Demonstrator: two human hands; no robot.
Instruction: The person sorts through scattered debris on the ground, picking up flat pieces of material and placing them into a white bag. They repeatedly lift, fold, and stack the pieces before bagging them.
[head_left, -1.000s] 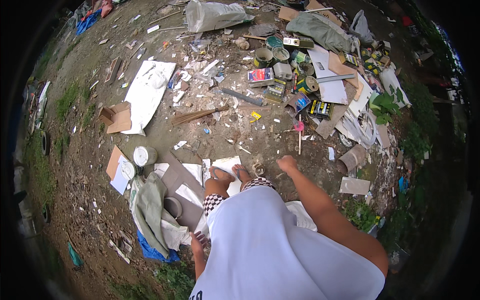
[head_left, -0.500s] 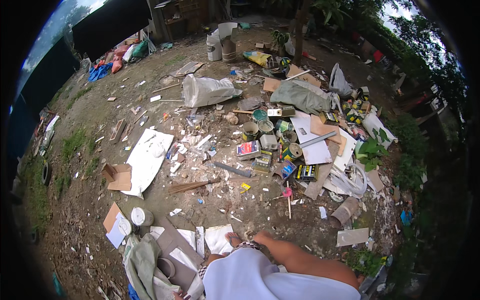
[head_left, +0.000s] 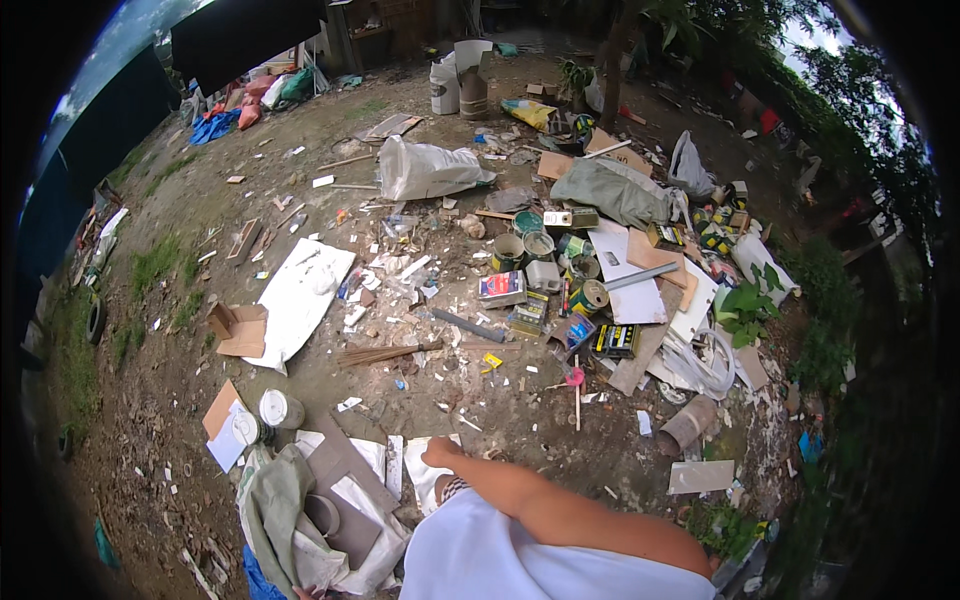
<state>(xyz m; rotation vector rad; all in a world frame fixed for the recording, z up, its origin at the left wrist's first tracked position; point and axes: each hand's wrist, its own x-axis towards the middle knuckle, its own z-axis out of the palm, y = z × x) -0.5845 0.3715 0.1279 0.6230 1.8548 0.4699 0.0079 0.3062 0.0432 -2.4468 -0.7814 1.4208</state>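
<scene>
My right arm reaches forward, and my right hand (head_left: 441, 452) is over a white sheet (head_left: 420, 478) by my foot. Its fingers look curled in; whatever they may hold is hidden beneath the hand. At the lower edge only a sliver of my left hand (head_left: 311, 593) shows, beside the whitish and grey-green sack (head_left: 270, 510); its fingers are mostly cut off. Against that sack lies a flat grey-brown board (head_left: 345, 465), with a grey-brown curved piece (head_left: 323, 515) near it. A narrow white strip (head_left: 395, 468) lies between the board and the sheet.
Two white lidded buckets (head_left: 281, 409) stand left of the board. Ahead lie a bundle of thin brown sticks (head_left: 388, 354), a grey pipe (head_left: 468, 325) and several paint cans (head_left: 507, 252). A large white sheet (head_left: 300, 300) and an open cardboard box (head_left: 240, 330) are farther left; coiled hose (head_left: 705, 370) lies right.
My right hand has moved left and slightly forward, onto the white sheet. My left hand has shifted left along the lower edge. The view has turned a little.
</scene>
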